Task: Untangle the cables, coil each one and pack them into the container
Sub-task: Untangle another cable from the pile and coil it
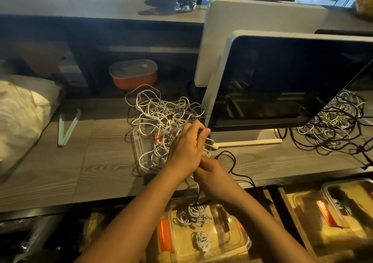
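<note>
The tangle of thin white cables (161, 113) lies in the middle of the frame on the grey wood-grain desk (96, 157), spreading up and to the left of both hands, with no clear long axis, only loose overlapping loops. The left hand (186, 147) is the nearer one. It reaches in from the lower left, back of the hand upward, with its fingers curled into the right edge of the heap and seemingly gripping a few strands.

Just below it and touching it, the right hand (212, 174) comes in from the lower right. Its fingers are curled under the left wrist, apparently pinching a single white strand (198, 190) that hangs straight down over the desk edge.

That strand points towards the clear plastic container with orange latches (240, 240) at lower centre, which holds small coiled white cable bundles (202, 240). A thin black cable (230, 157) loops just right of the hands.
</note>
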The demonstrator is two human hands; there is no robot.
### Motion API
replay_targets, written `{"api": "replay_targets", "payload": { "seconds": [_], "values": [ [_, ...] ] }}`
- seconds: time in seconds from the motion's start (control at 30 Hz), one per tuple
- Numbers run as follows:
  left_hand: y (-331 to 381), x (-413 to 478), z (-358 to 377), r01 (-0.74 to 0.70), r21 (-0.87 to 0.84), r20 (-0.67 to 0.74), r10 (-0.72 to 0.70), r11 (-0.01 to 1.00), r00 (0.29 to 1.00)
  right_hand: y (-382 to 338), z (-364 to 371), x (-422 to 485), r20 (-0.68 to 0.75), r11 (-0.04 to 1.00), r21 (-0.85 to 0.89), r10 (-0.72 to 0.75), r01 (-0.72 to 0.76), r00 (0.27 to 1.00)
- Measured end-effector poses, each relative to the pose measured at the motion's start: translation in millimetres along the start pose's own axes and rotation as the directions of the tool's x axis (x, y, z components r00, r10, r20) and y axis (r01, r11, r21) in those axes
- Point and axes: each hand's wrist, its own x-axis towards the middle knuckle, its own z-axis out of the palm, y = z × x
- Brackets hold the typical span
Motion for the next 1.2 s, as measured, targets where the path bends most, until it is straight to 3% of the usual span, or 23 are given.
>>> {"api": "replay_targets", "payload": {
  "seconds": [0.1, 0.2, 0.3, 0.4, 0.6, 0.67, 0.7, 0.77, 0.8, 0.9, 0.97, 1.03, 1.07, 1.1, 1.2],
  "values": [
    [-13.5, 4.6, -3.6, 0.008, 0.077, 0.079, -0.015, 0.997, 0.997, -6.2, -13.7, -6.6, 0.1, 0.951, -0.307, 0.067, -0.033, 0.993],
    [-23.4, 4.3, -11.8, 0.032, 0.179, 0.124, -0.055, 0.983, 0.991, -11.0, -29.1, -7.6, 0.071, 0.844, -0.536, 0.049, -0.003, 0.996],
    [-25.5, 3.2, -21.0, 0.024, 0.293, 0.13, -0.065, 0.956, 0.989, -14.6, -41.3, -3.3, -0.047, 0.79, -0.613, -0.011, -0.02, 0.999],
    [-17.4, -2.3, -26.9, 0.008, 0.365, 0.261, -0.111, 0.931, 0.959, -14.7, -53.1, 3.4, -0.166, 0.759, -0.65, -0.083, -0.046, 0.983],
    [-3.2, -20.5, -26.5, -0.073, 0.452, 0.45, -0.157, 0.889, 0.879, -16.5, -70.1, 12.6, -0.197, 0.706, -0.707, -0.149, -0.035, 0.969],
    [-6.3, -22.2, -26.1, 0.062, 0.315, 0.484, -0.217, 0.947, 0.848, -10.2, -70.5, 15.9, -0.17, 0.717, -0.697, -0.15, -0.011, 0.974],
    [-8.4, -22.8, -27.5, 0.206, 0.141, 0.496, -0.249, 0.968, 0.832, -5.8, -70.3, 16.7, -0.162, 0.736, -0.677, -0.145, -0.003, 0.976],
    [-11.0, -24.8, -30.2, 0.449, -0.297, 0.532, -0.244, 0.843, 0.811, 2.9, -65.8, 17.9, -0.166, 0.777, -0.629, -0.136, 0.001, 0.977],
    [-11.2, -26.1, -30.8, 0.483, -0.439, 0.517, -0.227, 0.758, 0.825, 6.3, -60.9, 18.7, -0.179, 0.794, -0.608, -0.139, 0.002, 0.974],
    [-1.5, -24.4, -28.8, 0.419, -0.679, 0.372, -0.21, 0.603, 0.904, 14.3, -39.9, 22.7, -0.205, 0.819, -0.574, -0.158, 0.012, 0.966],
    [8.5, -19.6, -23.9, 0.36, -0.828, 0.267, -0.262, 0.43, 0.927, 17.2, -18.5, 22.2, -0.106, 0.796, -0.604, -0.138, 0.047, 0.985],
    [14.4, -9.7, -20.9, 0.308, -0.898, 0.171, -0.395, 0.315, 0.903, 16.0, 1.0, 18.6, 0.023, 0.797, -0.593, -0.126, 0.116, 0.992],
    [15.6, -4.4, -19.7, 0.28, -0.907, 0.117, -0.451, 0.314, 0.885, 13.4, 5.1, 17.3, 0.05, 0.805, -0.578, -0.128, 0.133, 0.99],
    [14.3, 0.3, -18.6, 0.263, -0.88, 0.043, -0.485, 0.395, 0.873, 9.5, 5.2, 17.2, 0.054, 0.807, -0.575, -0.13, 0.137, 0.99],
    [1.8, 11.6, -16.9, 0.213, -0.566, -0.278, -0.427, 0.797, 0.86, -3.7, -2.4, 17.8, 0.036, 0.804, -0.579, -0.14, 0.135, 0.989]
  ]
}}
